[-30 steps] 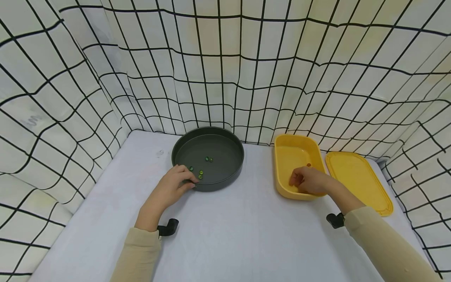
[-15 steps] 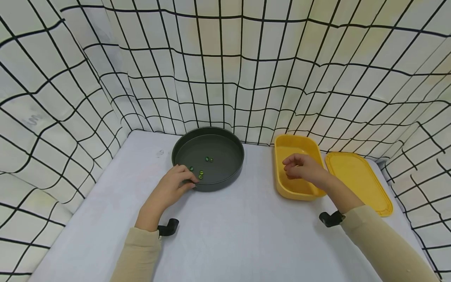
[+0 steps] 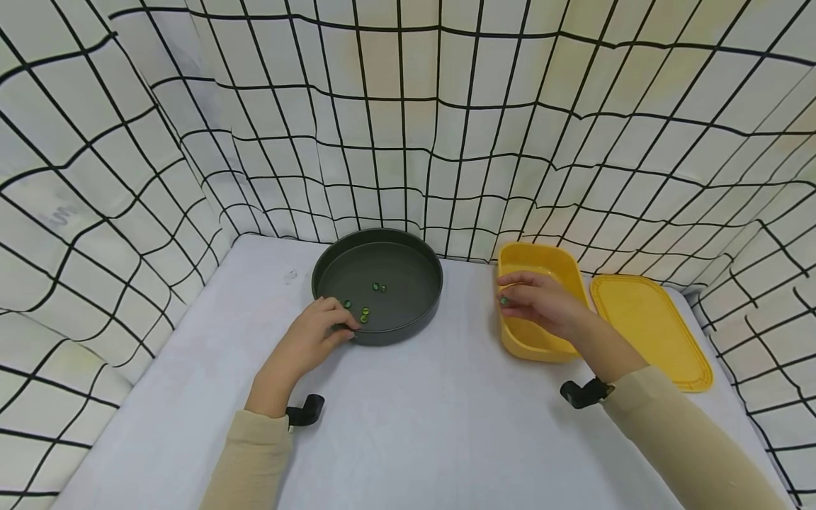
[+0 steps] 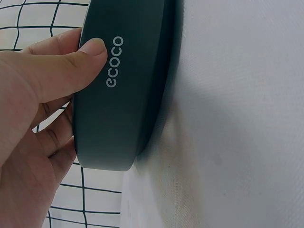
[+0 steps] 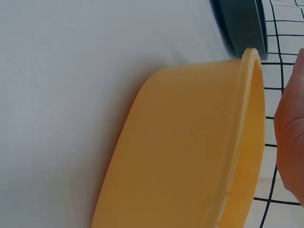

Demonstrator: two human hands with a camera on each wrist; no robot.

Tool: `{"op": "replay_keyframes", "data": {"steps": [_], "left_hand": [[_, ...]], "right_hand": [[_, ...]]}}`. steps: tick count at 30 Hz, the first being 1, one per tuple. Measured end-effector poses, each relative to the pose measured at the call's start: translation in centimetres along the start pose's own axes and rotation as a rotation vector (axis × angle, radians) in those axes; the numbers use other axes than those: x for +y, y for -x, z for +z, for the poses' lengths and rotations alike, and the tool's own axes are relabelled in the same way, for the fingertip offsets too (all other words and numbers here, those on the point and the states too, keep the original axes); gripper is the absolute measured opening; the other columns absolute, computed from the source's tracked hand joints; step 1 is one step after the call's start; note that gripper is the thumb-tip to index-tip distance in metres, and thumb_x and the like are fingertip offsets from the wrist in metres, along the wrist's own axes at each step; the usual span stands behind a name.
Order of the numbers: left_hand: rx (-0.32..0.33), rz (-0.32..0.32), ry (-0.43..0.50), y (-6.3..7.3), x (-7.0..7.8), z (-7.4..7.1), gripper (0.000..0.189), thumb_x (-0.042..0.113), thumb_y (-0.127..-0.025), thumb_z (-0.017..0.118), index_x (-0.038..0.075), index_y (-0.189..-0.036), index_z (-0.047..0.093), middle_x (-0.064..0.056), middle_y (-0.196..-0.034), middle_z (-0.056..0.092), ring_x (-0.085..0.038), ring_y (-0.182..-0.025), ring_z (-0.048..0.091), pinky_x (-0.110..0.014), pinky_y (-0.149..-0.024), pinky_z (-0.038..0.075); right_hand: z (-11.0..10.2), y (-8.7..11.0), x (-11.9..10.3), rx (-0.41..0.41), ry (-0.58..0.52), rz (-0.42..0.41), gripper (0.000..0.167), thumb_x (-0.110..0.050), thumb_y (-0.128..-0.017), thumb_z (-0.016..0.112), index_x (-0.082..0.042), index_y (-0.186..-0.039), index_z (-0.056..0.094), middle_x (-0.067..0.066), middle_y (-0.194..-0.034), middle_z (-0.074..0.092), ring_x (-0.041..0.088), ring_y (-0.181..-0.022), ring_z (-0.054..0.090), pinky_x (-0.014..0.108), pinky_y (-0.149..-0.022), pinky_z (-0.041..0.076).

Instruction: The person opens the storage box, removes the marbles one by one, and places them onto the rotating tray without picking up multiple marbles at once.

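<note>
A dark green-grey round pan (image 3: pixel 408 312) stands on the white table, with several small green and yellow-green marbles (image 3: pixel 365 314) scattered on its floor. My left hand (image 3: pixel 312 333) grips the pan's near left rim. In the left wrist view the thumb lies on the outer wall beside the "ecoco" lettering, and the fingers go behind the rim. Over the left side of a deep yellow container (image 3: pixel 542 350), my right hand (image 3: pixel 542 304) pinches a small green marble (image 3: pixel 504 301) between thumb and fingers. The right wrist view shows part of this hand (image 5: pixel 290 128) above the container's rim.
A flat yellow lid (image 3: pixel 650 333) lies to the right of the container. White walls with a black grid net (image 3: pixel 401 149) enclose the table at the back and both sides. White tabletop (image 3: pixel 446 411) stretches in front of and between the pan and container.
My right hand has risen out of the yellow container and moved left toward its left rim, a green marble now showing at the fingertips. My left hand stays on the pan's rim.
</note>
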State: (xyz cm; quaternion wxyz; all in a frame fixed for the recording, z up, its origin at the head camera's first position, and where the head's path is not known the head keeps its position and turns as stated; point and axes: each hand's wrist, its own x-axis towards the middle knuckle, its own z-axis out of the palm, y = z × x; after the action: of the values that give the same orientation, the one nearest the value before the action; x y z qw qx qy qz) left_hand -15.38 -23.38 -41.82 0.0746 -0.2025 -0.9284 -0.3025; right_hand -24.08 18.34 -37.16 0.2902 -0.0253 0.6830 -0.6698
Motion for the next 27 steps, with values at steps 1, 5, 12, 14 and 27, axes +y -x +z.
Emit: {"op": "replay_keyframes", "data": {"steps": [1,5,12,14,27], "left_hand": [[0.0,0.0,-0.001,0.0,0.0,0.0,0.015,0.007,-0.083,0.08,0.018,-0.093,0.075,0.005,-0.096,0.062,-0.015,-0.094,0.052,-0.038,-0.086,0.047],[0.001,0.0,0.001,0.1,0.1,-0.1,0.015,0.007,-0.082,0.08,0.017,-0.093,0.075,0.005,-0.096,0.062,-0.015,-0.094,0.053,-0.038,-0.086,0.048],[-0.001,0.0,0.001,0.2,0.1,-0.2,0.015,0.008,-0.083,0.08,0.018,-0.092,0.075,0.005,-0.096,0.062,-0.016,-0.095,0.052,-0.039,-0.086,0.047],[-0.001,-0.002,0.0,0.2,0.1,-0.2,0.015,0.008,-0.083,0.08,0.018,-0.092,0.075,0.005,-0.096,0.062,-0.016,-0.096,0.053,-0.04,-0.091,0.047],[-0.008,0.0,0.004,0.1,0.3,-0.3,0.014,0.008,-0.084,0.079,0.017,-0.094,0.075,0.004,-0.096,0.062,-0.018,-0.097,0.053,-0.04,-0.09,0.047]], "right_hand": [[0.2,-0.1,0.0,-0.001,-0.01,0.008,0.032,-0.012,-0.101,0.06,-0.001,-0.129,0.052,0.01,-0.108,0.065,0.022,-0.095,0.068,0.03,-0.086,0.058],[1.1,-0.7,-0.1,-0.014,-0.035,0.027,0.031,-0.013,-0.1,0.061,-0.003,-0.129,0.052,0.008,-0.105,0.065,0.019,-0.092,0.067,0.029,-0.086,0.058],[3.4,-2.1,-0.3,-0.014,-0.046,0.036,0.028,-0.01,-0.101,0.058,-0.002,-0.127,0.053,0.008,-0.102,0.066,0.023,-0.095,0.066,0.029,-0.086,0.058],[4.2,-2.6,-0.4,-0.014,-0.046,0.034,0.027,-0.01,-0.1,0.059,-0.002,-0.126,0.054,0.009,-0.102,0.066,0.024,-0.096,0.066,0.03,-0.086,0.058],[8.6,-5.2,-0.3,-0.035,-0.153,0.064,0.037,-0.003,-0.098,0.059,0.006,-0.133,0.049,0.012,-0.104,0.066,0.019,-0.085,0.068,0.029,-0.08,0.059]]}}
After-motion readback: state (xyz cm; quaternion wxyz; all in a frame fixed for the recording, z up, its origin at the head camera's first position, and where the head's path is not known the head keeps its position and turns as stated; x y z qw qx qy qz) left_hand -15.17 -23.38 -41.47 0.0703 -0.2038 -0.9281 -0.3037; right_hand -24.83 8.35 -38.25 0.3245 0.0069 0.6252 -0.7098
